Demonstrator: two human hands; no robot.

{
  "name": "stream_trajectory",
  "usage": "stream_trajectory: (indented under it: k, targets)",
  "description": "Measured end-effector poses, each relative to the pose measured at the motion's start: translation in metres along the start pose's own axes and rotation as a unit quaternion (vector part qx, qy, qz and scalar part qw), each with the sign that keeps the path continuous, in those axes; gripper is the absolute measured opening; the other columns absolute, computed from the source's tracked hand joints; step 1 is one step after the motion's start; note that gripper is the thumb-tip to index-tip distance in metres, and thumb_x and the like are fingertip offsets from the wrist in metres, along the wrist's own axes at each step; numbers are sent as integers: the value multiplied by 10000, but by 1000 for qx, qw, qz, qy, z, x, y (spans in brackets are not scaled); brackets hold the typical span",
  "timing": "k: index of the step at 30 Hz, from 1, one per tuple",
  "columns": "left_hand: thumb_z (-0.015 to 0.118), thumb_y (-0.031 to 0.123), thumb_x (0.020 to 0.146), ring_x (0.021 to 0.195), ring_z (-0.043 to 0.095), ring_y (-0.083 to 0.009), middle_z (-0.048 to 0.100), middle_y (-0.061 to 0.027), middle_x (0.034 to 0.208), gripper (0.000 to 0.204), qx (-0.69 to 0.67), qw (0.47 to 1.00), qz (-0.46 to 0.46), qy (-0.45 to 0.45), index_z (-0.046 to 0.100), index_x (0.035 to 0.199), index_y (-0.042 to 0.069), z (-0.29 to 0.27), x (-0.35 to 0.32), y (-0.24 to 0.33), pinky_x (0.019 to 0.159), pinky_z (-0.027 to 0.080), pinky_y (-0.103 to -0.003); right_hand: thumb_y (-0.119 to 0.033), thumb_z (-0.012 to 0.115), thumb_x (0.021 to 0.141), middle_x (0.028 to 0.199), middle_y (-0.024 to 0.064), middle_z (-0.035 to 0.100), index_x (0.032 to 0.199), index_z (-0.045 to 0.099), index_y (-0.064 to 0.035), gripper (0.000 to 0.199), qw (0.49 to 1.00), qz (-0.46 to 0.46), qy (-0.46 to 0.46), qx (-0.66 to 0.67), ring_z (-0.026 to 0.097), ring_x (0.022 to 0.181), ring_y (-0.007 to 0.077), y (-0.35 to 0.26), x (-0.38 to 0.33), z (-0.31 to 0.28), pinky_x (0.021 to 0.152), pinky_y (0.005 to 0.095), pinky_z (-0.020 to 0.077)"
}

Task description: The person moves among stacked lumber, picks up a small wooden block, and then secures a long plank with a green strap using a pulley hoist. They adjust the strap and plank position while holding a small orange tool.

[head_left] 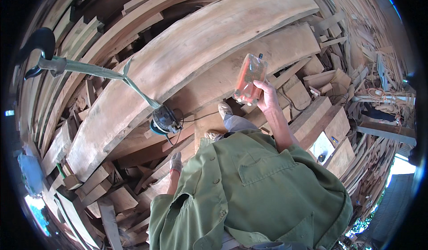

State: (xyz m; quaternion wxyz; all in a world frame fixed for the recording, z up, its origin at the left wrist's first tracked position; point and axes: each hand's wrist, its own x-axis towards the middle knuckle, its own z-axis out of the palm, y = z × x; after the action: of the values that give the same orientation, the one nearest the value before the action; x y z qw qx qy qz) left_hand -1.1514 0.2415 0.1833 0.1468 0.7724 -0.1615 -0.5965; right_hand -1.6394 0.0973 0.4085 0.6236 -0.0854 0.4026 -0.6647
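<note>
My right hand (266, 95) is closed around an orange handheld remote control (248, 79) with a short black stub at its top and what looks like a clear wrapping. It holds the remote up over the wooden slabs, in front of my green jacket. My left hand (175, 162) hangs low at my left side, beside the timber. It looks pale, perhaps gloved, and its fingers are too small and indistinct to make out. Left of my feet, a green strap (100, 71) runs from a dark hook (41, 58) to a dark round device (166, 120) with a blue part and a cable.
A long, wide wooden slab (178, 49) stretches across the space ahead, with another slab (276, 49) beside it. Timber blocks (312, 116) lie piled to the right, and cut-offs (96, 185) to the left. Stacked boards (76, 36) stand at the far left. A blue-white bag (30, 172) is at the left edge.
</note>
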Motion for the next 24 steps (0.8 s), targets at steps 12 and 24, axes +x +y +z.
stream_trajectory:
  k: [12,24]
  targets:
    - [617,344,930,1229,521,-242,554,-160,1347,595,22,994,107,-11,485,1354,-53,31,8,26,1034,392,-331,-82,667,818,1077,41,619,1193,554,-32,395,1000,-1,-8,-2,609,983,171,7,0,-1,887,351,500]
    - [601,360,920,1261,516,-277,565,-184,1339,581,79,990,118,9,518,1329,-44,29,-8,-16,1066,378,-344,-196,637,887,1101,102,654,1269,510,-30,436,998,54,-30,-5,680,911,245,13,12,-20,755,410,574]
